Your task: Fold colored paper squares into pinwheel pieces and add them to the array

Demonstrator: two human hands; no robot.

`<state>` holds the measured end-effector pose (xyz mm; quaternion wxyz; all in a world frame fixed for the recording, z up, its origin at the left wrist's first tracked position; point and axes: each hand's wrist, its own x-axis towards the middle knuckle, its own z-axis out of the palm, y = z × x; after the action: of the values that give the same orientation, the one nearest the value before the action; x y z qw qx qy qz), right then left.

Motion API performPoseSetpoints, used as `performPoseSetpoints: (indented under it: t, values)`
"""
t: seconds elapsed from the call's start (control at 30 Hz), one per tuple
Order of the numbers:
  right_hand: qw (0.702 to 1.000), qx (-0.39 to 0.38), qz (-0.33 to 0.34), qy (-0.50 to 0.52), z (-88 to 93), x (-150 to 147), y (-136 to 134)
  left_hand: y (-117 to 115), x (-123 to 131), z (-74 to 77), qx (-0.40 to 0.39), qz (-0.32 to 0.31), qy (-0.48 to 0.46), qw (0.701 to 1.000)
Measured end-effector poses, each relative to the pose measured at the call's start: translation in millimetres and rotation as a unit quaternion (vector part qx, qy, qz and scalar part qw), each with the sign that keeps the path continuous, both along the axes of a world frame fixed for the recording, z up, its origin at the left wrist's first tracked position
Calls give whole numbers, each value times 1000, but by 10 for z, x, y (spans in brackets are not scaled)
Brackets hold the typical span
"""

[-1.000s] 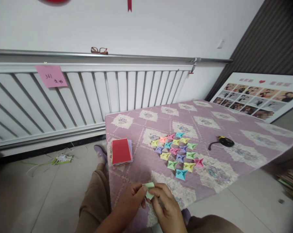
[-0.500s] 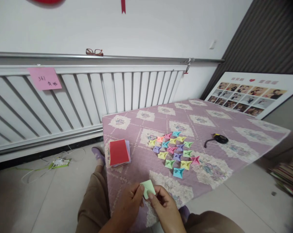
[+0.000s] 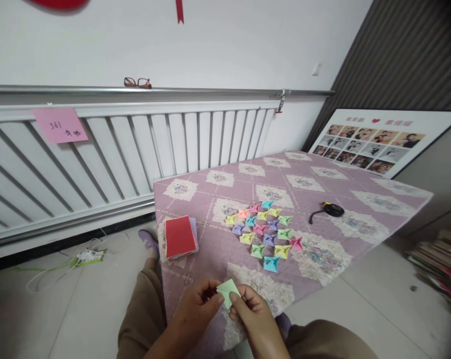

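Observation:
A small pale green folded paper [image 3: 227, 290] is pinched between my left hand [image 3: 197, 310] and my right hand [image 3: 253, 316], just above the near edge of the purple patterned tablecloth [image 3: 315, 199]. Both hands are closed on it with thumbs and fingertips. Beyond them lie several small folded paper shapes [image 3: 265, 230] in many colours, laid in rows. A stack of square paper with a red sheet on top [image 3: 179, 237] sits at the left edge of the table.
A black tape-like object [image 3: 332, 210] lies on the right of the table. A white radiator [image 3: 135, 149] with a pink note [image 3: 59, 124] and glasses [image 3: 137, 83] runs behind. A photo board [image 3: 378, 142] leans at the right. Books [image 3: 440, 267] and cables [image 3: 79, 257] lie on the floor.
The green paper was turned in my fingers from a curled piece to a flat diamond. The view has shifted slightly; the hands stay at the near table edge.

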<state>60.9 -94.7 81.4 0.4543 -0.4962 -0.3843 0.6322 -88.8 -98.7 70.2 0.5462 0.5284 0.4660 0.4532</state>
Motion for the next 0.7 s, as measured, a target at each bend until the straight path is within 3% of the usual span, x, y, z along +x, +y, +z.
performPoseSetpoints:
  t: [0.7]
  values:
    - [993, 67, 66, -77, -51, 102, 46, -35, 24, 21, -40, 60, 26, 997]
